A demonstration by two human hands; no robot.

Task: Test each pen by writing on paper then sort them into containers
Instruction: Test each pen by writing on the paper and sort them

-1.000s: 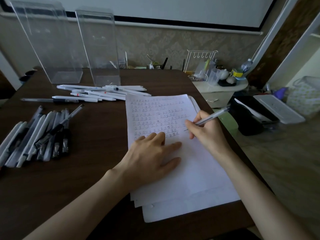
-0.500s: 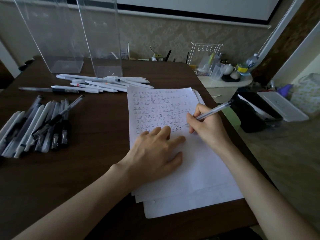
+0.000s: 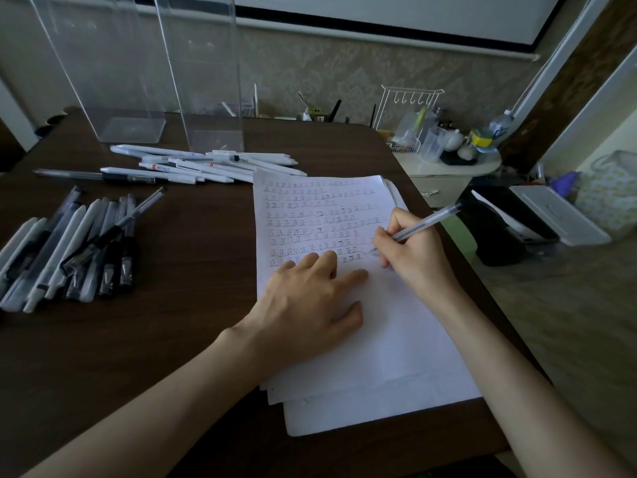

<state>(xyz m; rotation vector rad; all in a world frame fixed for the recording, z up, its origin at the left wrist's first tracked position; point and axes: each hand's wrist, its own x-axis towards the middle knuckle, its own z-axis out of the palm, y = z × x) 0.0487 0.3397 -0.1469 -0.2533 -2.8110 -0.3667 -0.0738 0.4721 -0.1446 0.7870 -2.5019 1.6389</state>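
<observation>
A stack of white paper [image 3: 396,332] lies on the dark wooden table [image 3: 172,339], its top sheet filled with rows of small written marks. My right hand [image 3: 412,251] grips a clear pen [image 3: 427,222] with the tip touching the paper at the end of the lowest row. My left hand [image 3: 310,301] lies flat on the sheet, fingers spread, holding nothing. A pile of white pens [image 3: 206,163] lies behind the paper. Another pile of black and white pens [image 3: 69,246] lies at the left. Two tall clear containers [image 3: 131,129] [image 3: 213,139] stand at the back.
A single dark pen [image 3: 86,175] lies apart, left of the white pile. Beyond the table's right edge stand a low white cabinet [image 3: 444,174] with cups and a wire rack, a black bin [image 3: 499,229] and a white box [image 3: 558,219].
The view has tilted down, so everything sits a little higher in the frame. My right hand stays at the lowest row with the pen tip on the paper. My left hand has not moved.
</observation>
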